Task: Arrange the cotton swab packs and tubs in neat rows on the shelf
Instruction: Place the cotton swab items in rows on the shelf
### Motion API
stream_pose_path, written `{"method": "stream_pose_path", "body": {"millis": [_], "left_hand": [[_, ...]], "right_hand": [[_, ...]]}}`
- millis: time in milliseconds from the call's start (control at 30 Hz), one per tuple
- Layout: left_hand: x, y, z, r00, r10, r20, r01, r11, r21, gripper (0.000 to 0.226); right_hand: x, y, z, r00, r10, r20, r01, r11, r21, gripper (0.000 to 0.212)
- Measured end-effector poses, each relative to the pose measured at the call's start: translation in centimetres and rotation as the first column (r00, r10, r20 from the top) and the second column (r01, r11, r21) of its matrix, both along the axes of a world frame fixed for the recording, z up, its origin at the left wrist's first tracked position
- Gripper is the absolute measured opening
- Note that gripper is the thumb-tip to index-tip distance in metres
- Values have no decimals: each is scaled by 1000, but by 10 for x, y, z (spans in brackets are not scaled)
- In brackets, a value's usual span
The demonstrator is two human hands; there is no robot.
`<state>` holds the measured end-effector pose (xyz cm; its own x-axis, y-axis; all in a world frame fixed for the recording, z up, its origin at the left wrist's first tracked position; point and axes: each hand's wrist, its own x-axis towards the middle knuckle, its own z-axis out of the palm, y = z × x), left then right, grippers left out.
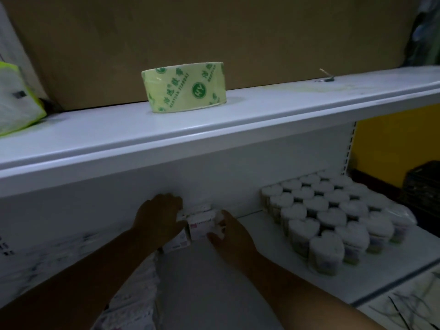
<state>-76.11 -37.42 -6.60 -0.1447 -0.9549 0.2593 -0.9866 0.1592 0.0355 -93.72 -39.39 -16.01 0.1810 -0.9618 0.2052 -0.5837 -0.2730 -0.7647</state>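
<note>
Left hand (158,216) and right hand (229,233) clasp a small white cotton swab pack (202,225) from either end at the far middle of the lower shelf (264,246), though dim blur makes their grip hard to read. Heart-shaped tubs (329,216) stand in rows to the right.

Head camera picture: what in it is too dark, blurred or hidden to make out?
All in the head view:
- Print on the pack between the hands: dim and blurred.
- Grip of left hand and right hand: fingertips partly hidden by the pack.
- White items at the lower shelf's left: blurred.
- Green-and-white package: cut off by the left edge.
- Small object on the upper shelf: too small to identify.
</note>
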Motion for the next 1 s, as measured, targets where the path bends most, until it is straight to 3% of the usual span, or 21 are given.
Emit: {"method": "stream_pose_path", "body": {"millis": [167,300,400,500,600,700,867,1000], "left_hand": [[-64,-2,10,931,-295,-216,290,955,-54,39],[-120,-12,5,850,-450,-273,468,884,3,32],[-162,-13,0,817,-521,-248,548,834,54,39],[-193,-8,-15,827,-510,-237,545,831,114,58],[-204,-9,-39,828,-488,-275,522,851,62,48],[-203,-12,-52,816,-505,-281,504,860,-79,33],[-207,-14,-60,782,-486,-390,466,872,-152,41],[-211,-13,-58,784,-475,-400,479,872,-98,36]], "right_hand": [[-49,17,51,997,-50,-56,39,984,-176,25],[-115,18,89,967,-71,-246,1,962,-271,22],[-180,17,102,890,-104,-444,18,981,-194,20],[-228,22,105,843,-86,-531,54,996,-77,11],[-245,34,101,735,-95,-672,71,996,-63,29],[-243,51,94,631,-85,-771,-70,984,-166,47],[-242,59,82,626,-96,-774,-272,903,-332,53],[-242,56,74,663,-221,-715,-253,833,-493,49]]}}
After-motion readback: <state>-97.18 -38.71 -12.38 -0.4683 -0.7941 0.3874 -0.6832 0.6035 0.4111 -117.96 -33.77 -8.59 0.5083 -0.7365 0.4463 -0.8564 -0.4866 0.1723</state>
